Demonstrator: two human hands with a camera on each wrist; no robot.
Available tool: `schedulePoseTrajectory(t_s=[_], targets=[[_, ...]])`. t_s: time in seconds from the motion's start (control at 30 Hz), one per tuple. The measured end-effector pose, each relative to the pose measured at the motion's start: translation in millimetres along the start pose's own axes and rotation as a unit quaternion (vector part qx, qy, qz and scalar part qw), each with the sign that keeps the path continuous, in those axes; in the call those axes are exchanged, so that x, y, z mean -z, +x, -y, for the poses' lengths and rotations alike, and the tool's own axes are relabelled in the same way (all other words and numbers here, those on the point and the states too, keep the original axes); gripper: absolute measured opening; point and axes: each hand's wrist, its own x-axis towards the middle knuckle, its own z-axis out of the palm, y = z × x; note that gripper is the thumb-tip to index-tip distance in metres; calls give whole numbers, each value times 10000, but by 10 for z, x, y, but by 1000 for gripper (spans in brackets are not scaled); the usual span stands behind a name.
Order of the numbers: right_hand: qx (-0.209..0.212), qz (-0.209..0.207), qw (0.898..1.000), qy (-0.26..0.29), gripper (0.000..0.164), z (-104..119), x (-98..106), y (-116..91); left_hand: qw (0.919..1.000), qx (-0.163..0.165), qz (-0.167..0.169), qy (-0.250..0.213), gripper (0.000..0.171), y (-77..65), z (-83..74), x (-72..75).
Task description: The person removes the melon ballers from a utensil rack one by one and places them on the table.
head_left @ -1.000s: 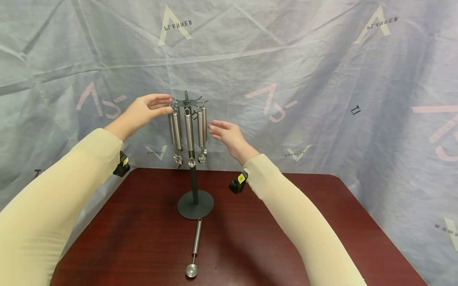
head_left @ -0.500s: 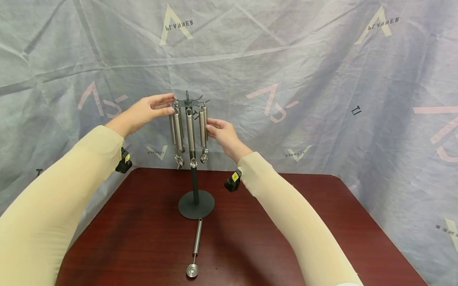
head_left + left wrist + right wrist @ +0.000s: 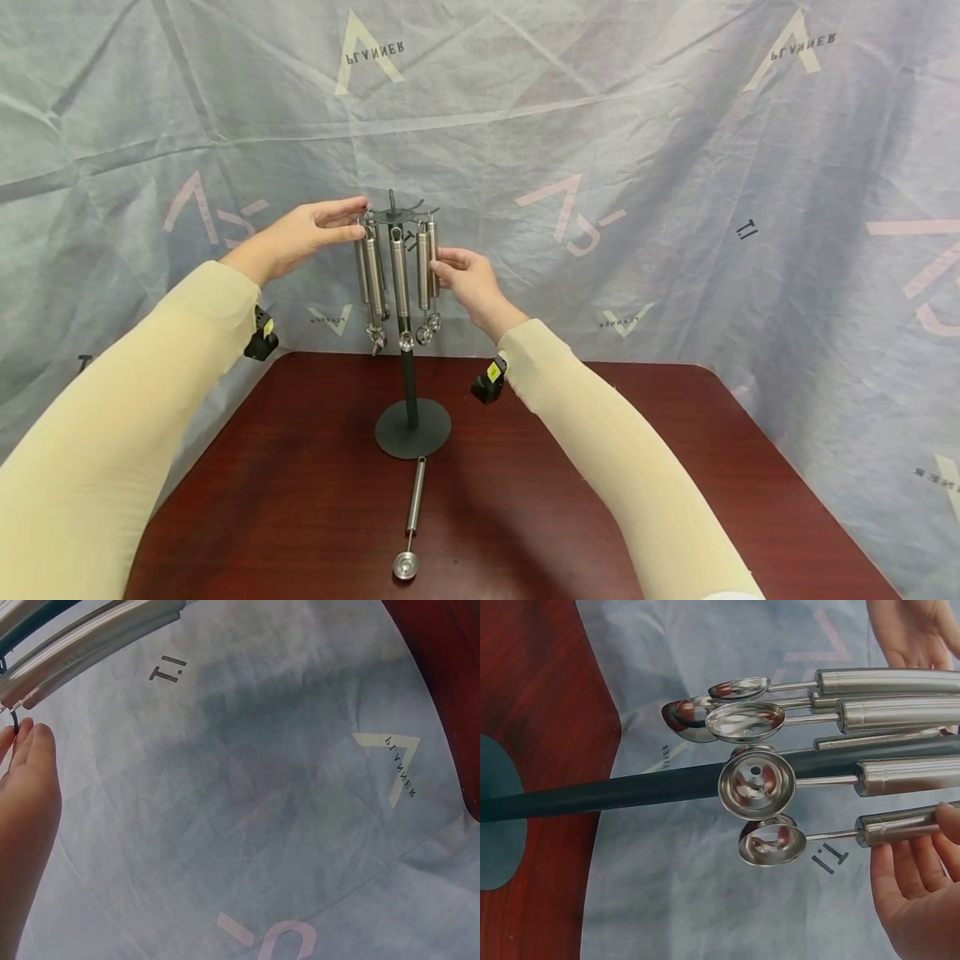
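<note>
Several steel melon ballers [image 3: 400, 275] hang by their handle loops from a dark rack [image 3: 408, 392] with hooks around its top. My right hand [image 3: 476, 287] pinches the handle of one melon baller [image 3: 896, 826] on the rack's right side, thumb on one face and fingers behind. Its bowl [image 3: 772, 844] hangs below, beside the pole. At the upper left, my left hand [image 3: 296, 233] has thumb and fingertips around the end of a hook [image 3: 15, 721]; the grip is partly cut off in the left wrist view.
A loose steel scoop [image 3: 414, 508] lies on the dark red table [image 3: 637, 467], in front of the rack's round base [image 3: 397, 437]. A grey printed cloth [image 3: 675, 167] hangs close behind and along the sides. A black camera [image 3: 489, 383] is strapped to each wrist.
My right hand has moved left to the rack and taken hold of a hanging melon baller's handle; the melon ballers there have shifted slightly. My left hand stays at the hook, nearly still.
</note>
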Motion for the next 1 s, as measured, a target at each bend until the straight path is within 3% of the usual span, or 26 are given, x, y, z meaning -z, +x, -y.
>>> schedulePoseTrajectory(t_s=[0.43,0.57,0.8,1.0], targets=[[297,-486,9983,107,29,48,69,-3,9985,-14,-225,492,71,-50,-45,44],[191,-569,9982,89,29,42,97,-11,9976,-53,-331,610,66,-77,-33,65],[57,-684,9976,38,30,9,144,-35,9897,-411,-640,1212,56,-62,-36,69],[-24,-698,9975,142,31,-28,160,-72,9842,-545,-825,1467,51,-61,-40,60]])
